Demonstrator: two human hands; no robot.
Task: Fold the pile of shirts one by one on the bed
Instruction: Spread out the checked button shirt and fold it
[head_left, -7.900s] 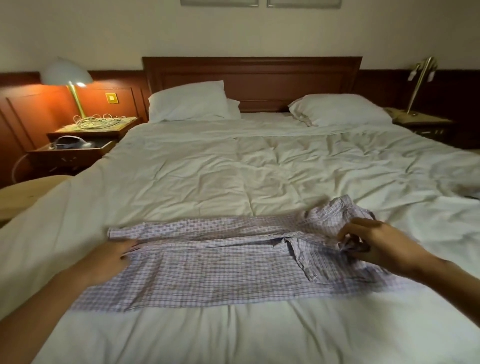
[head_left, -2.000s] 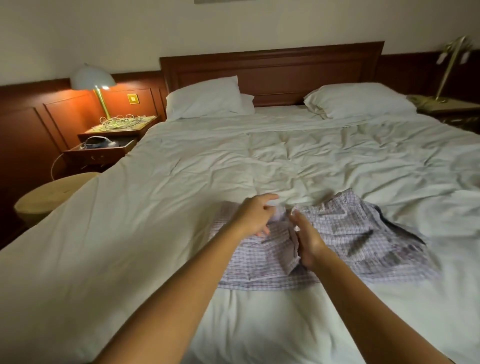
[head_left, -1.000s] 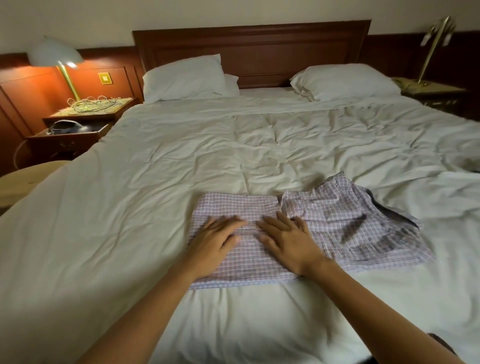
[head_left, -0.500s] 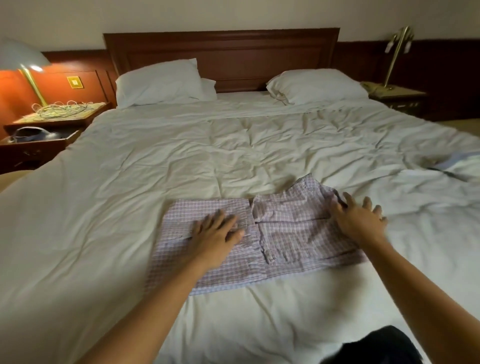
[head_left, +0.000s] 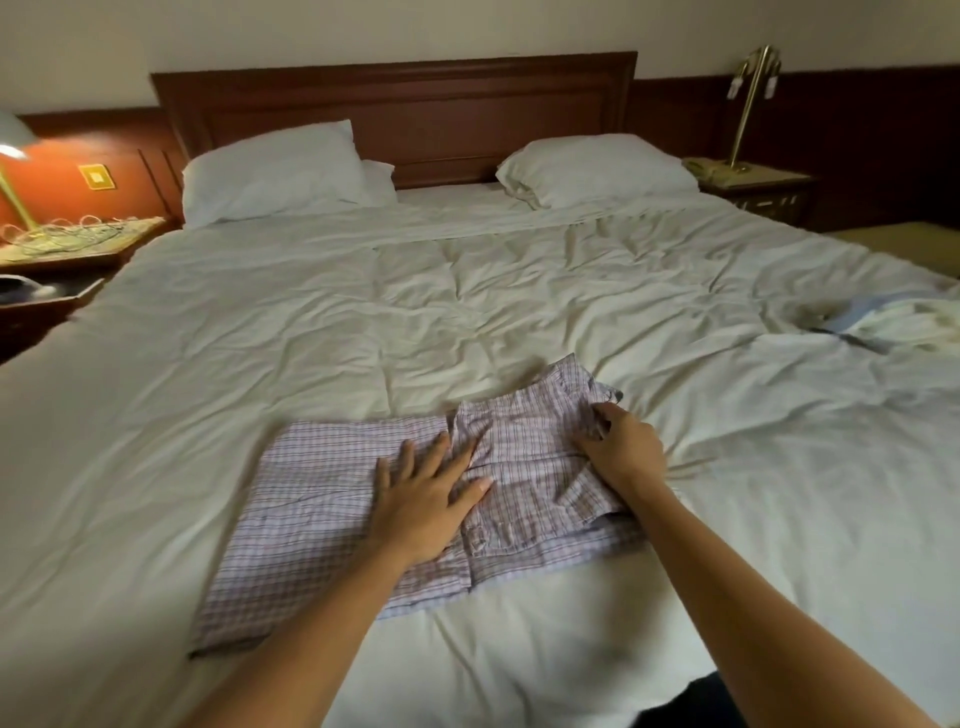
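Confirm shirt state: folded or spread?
Partly folded. Shirt lies in a narrow band; left hand presses its middle, right hand grips the bunched right end.

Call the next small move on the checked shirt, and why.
Probably fold the right end over onto the left half: the right hand grips the checked shirt at its right edge, and the left hand lies flat across its middle, anchoring a crease.

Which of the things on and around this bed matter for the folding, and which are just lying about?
In the job: checked shirt, left hand pressing it flat, right hand gripping its right edge, bed, crumpled garments waiting at right.
Lying about: left pillow, right pillow, brass lamp, cables.
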